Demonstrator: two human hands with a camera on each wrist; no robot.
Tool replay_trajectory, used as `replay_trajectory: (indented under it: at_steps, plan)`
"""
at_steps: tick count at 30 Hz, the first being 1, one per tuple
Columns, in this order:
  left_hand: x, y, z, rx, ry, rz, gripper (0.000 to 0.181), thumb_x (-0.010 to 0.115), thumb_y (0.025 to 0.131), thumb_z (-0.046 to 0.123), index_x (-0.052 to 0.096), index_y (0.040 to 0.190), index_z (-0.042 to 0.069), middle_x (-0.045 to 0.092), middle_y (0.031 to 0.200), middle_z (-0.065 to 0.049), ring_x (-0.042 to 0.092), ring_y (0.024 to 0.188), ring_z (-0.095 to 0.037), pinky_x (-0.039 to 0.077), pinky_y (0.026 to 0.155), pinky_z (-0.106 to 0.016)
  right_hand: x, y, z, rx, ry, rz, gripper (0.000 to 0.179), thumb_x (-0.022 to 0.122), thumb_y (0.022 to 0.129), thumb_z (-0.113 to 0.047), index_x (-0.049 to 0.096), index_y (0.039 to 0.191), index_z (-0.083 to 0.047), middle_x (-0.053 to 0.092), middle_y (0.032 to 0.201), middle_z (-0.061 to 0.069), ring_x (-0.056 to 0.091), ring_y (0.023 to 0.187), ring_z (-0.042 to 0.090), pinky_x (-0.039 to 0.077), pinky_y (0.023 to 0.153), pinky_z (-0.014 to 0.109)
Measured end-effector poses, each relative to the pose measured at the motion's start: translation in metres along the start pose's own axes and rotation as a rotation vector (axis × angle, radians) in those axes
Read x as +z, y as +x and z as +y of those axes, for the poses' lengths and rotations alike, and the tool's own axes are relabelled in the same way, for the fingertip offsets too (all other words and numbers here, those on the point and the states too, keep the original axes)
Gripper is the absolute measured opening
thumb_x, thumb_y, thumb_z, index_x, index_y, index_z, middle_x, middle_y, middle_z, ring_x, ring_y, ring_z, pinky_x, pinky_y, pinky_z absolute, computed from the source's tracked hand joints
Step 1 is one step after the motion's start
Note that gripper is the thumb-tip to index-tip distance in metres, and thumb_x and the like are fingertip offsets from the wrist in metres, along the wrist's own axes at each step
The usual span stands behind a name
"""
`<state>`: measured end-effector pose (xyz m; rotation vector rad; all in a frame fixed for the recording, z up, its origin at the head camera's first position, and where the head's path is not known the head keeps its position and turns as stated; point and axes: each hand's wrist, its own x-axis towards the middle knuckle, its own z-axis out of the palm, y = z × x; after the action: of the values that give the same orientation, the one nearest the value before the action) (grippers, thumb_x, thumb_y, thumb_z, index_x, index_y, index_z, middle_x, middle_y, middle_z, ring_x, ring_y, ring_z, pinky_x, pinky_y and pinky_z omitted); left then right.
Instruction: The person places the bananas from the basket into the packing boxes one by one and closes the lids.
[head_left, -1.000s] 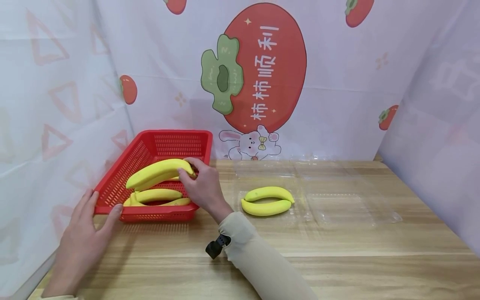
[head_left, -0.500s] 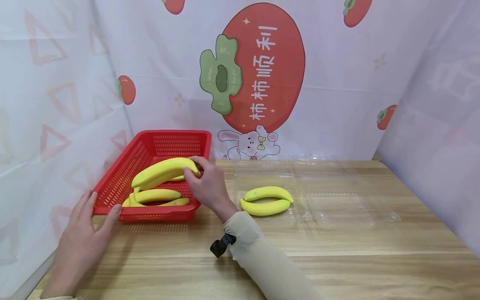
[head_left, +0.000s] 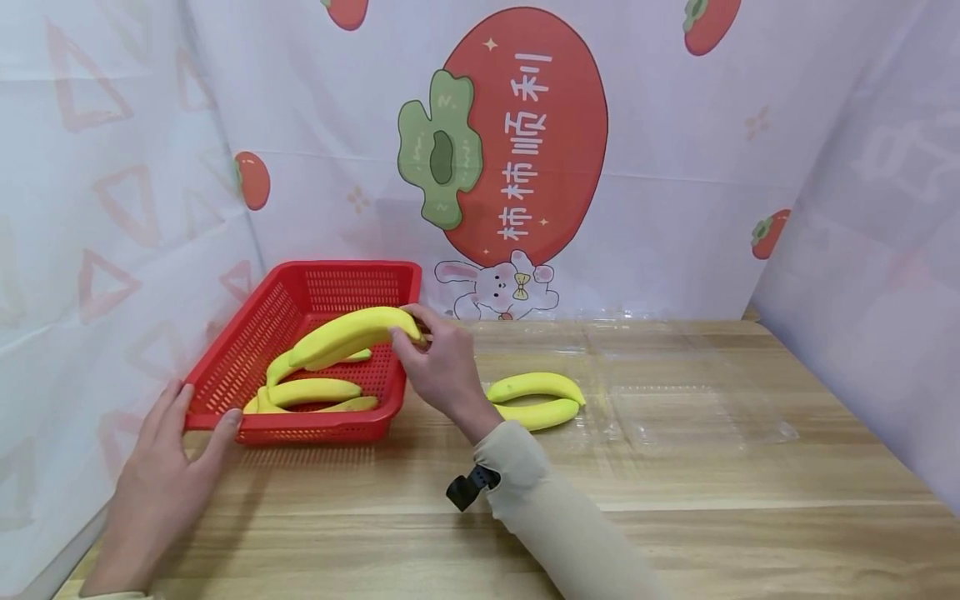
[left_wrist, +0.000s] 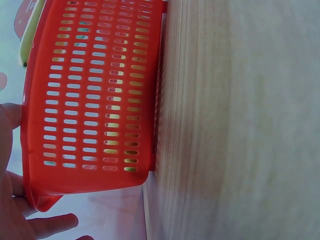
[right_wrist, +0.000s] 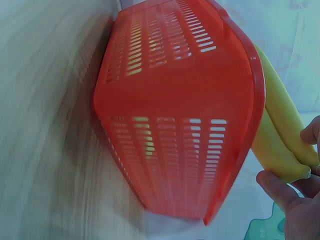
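Observation:
My right hand (head_left: 442, 358) pinches two bananas (head_left: 352, 333) side by side at one end, over the right side of a red plastic basket (head_left: 315, 429). In the right wrist view the held bananas (right_wrist: 280, 135) show beyond the basket rim, between thumb and fingers. Their far end slopes down to the left, close to other bananas (head_left: 315, 390) lying in the basket. My left hand (head_left: 161, 483) holds the basket's near left corner, its thumb over the front rim. In the left wrist view, fingers (left_wrist: 55, 225) extend past that corner.
Two more bananas (head_left: 536, 412) lie on a clear plastic container (head_left: 547, 337) right of the basket. Its other transparent part (head_left: 682, 417) lies farther right on the wooden table (head_left: 712, 517). White printed cloth (head_left: 675, 208) stands behind and at both sides.
My right hand has moved right and slightly up with the held bananas, whose far end now shows beside the bananas in the basket. The left hand and basket stay in place.

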<state>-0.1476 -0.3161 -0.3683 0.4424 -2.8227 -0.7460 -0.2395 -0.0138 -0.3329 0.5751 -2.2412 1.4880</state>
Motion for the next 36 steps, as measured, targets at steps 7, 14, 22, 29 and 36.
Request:
replay_trajectory:
  at_steps: [7,14,22,29,36]
  plan:
    - [-0.003,-0.002,-0.001,0.011,0.003,0.0,0.098,0.042,0.106,0.066,0.0,0.169,0.003,-0.006,0.177,-0.025,0.013,0.157,-0.06,0.035,0.101,-0.089,-0.02,0.002,0.006,-0.001,0.031,0.036,0.036,0.069,0.103,-0.019,0.068,0.137,-0.007,0.077,0.121,0.01,0.076,0.103,0.02,0.066,0.087,0.026]
    - [-0.006,-0.003,-0.002,0.031,0.004,0.0,0.098,0.041,0.106,0.066,0.001,0.169,0.003,-0.006,0.178,-0.024,0.012,0.158,-0.06,0.033,0.101,-0.09,-0.042,-0.001,0.016,-0.003,-0.018,0.077,0.036,0.07,0.102,-0.02,0.069,0.135,-0.007,0.077,0.12,0.01,0.074,0.106,0.021,0.067,0.09,0.034]
    - [-0.004,-0.002,-0.004,0.043,0.004,0.001,0.098,0.042,0.106,0.065,0.002,0.169,0.002,-0.006,0.178,-0.024,0.012,0.158,-0.059,0.033,0.101,-0.09,-0.065,-0.009,0.031,0.016,-0.081,0.102,0.036,0.07,0.103,-0.021,0.069,0.135,-0.007,0.077,0.121,0.01,0.075,0.108,0.024,0.067,0.091,0.038]
    - [-0.003,-0.002,-0.007,0.053,-0.003,-0.01,0.099,0.043,0.106,0.066,0.001,0.169,0.003,-0.006,0.178,-0.024,0.012,0.157,-0.06,0.034,0.098,-0.091,-0.083,-0.018,0.033,0.038,-0.093,0.11,0.034,0.069,0.103,-0.022,0.07,0.133,-0.007,0.077,0.121,0.011,0.075,0.11,0.024,0.067,0.091,0.038]
    - [0.001,-0.002,-0.008,0.058,-0.016,-0.009,0.1,0.045,0.105,0.066,0.001,0.169,0.003,-0.006,0.178,-0.025,0.011,0.157,-0.061,0.036,0.096,-0.09,-0.103,-0.022,0.029,0.05,-0.047,0.152,0.033,0.07,0.102,-0.02,0.071,0.132,-0.007,0.077,0.123,0.011,0.076,0.112,0.025,0.066,0.094,0.04]
